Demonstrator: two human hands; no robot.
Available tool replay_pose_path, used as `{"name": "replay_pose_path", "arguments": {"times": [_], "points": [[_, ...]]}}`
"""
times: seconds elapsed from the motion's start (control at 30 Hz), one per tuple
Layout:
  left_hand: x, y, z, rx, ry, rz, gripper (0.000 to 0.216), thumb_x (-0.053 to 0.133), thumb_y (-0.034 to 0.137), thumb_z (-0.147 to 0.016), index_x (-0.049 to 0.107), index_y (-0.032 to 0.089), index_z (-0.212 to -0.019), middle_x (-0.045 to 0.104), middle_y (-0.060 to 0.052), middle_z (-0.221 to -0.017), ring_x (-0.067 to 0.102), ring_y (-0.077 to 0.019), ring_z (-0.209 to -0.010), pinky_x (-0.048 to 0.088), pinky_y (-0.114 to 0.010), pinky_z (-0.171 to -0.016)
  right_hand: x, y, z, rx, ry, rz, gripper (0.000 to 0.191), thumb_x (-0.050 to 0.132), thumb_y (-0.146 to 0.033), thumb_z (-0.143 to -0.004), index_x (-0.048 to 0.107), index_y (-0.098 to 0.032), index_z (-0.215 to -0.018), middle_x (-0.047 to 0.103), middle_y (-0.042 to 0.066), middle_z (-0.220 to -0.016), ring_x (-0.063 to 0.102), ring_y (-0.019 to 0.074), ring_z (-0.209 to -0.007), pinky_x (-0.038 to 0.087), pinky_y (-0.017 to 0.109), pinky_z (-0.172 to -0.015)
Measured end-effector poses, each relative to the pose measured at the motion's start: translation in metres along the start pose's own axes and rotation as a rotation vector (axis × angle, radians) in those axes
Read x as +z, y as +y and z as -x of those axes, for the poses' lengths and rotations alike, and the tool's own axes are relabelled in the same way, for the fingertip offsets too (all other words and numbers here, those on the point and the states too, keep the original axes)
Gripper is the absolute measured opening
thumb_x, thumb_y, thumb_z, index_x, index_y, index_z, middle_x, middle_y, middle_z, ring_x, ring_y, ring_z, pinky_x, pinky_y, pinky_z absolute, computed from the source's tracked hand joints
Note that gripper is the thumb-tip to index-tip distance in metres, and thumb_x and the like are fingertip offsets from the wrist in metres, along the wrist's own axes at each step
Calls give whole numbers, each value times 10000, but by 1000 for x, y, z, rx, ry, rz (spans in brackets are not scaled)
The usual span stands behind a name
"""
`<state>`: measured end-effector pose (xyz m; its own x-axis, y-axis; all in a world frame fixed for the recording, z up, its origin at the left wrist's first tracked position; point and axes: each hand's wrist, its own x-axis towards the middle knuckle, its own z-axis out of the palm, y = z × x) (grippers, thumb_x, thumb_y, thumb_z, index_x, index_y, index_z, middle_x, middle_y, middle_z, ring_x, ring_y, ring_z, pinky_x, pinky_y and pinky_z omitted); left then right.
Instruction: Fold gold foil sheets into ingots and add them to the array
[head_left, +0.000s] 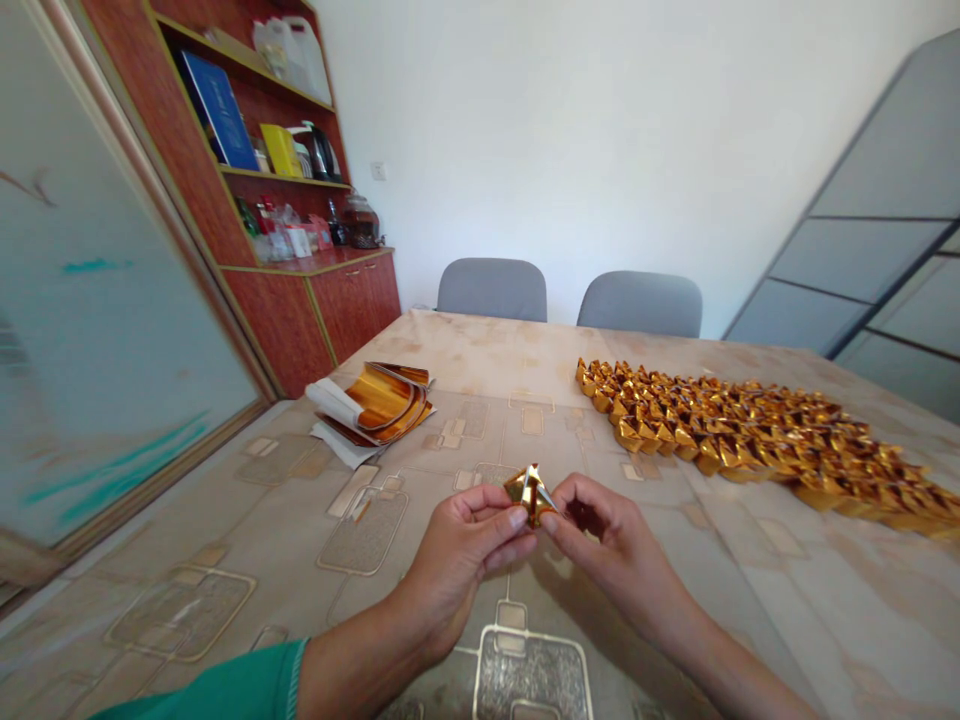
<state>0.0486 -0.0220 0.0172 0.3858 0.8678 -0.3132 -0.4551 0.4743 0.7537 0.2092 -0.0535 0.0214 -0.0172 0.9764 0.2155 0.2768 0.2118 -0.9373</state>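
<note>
Between my two hands is a small piece of folded gold foil paper, its peak pointing up above the tablecloth. My left hand pinches its left side with thumb and fingers. On the other side, my right hand grips the right lower edge between thumb and curled fingers. Rows of folded gold paper pieces stand packed together at the right of the table. To the left lies a curled stack of gold foil sheets with white backs.
The table wears a patterned cloth. Two grey chairs stand at its far side against the white wall. A red-brown cabinet with bottles, a kettle and a blue folder is at the back left, near a sliding glass door.
</note>
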Motion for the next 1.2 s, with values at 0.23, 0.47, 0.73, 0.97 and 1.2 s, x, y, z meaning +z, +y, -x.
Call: {"name": "replay_pose_path", "arguments": {"times": [0.23,0.47,0.73,0.97,1.2], "points": [[-4,-4,0,24,7,-82,359,921,335,-569,716,122,-772,737,-49,-797,680,-135,-695,586,-268,-714,-2,2,-3,37,19,28,179,630,-294,-783,551,-207,-649,481,-41,-591,389,117,-544,288,250,-513],[-3,-7,-1,101,-70,-224,334,887,364,-626,752,102,-785,716,-49,-750,634,-104,-662,535,-197,-662,-4,1,-3,25,41,112,175,653,-288,-754,578,-209,-617,552,-16,-602,455,131,-545,332,255,-513],[-5,-8,-2,97,-57,-222,371,895,382,-602,727,108,-787,719,-55,-781,643,-124,-680,550,-236,-675,-3,-3,0,-175,29,315,197,648,-199,-834,603,-203,-642,596,3,-690,545,150,-640,376,259,-576],[-3,-5,-1,46,-56,-145,338,898,342,-609,675,116,-725,707,-34,-740,650,-123,-672,563,-267,-717,7,0,4,-126,120,204,140,666,-195,-818,558,-216,-732,556,-19,-699,487,146,-642,371,266,-586],[-4,-2,0,36,-66,-46,284,886,309,-638,730,128,-793,729,-47,-844,670,-139,-772,546,-264,-792,13,7,4,44,89,-207,204,687,-366,-820,546,-222,-852,564,-5,-760,509,160,-694,411,284,-615]]}}
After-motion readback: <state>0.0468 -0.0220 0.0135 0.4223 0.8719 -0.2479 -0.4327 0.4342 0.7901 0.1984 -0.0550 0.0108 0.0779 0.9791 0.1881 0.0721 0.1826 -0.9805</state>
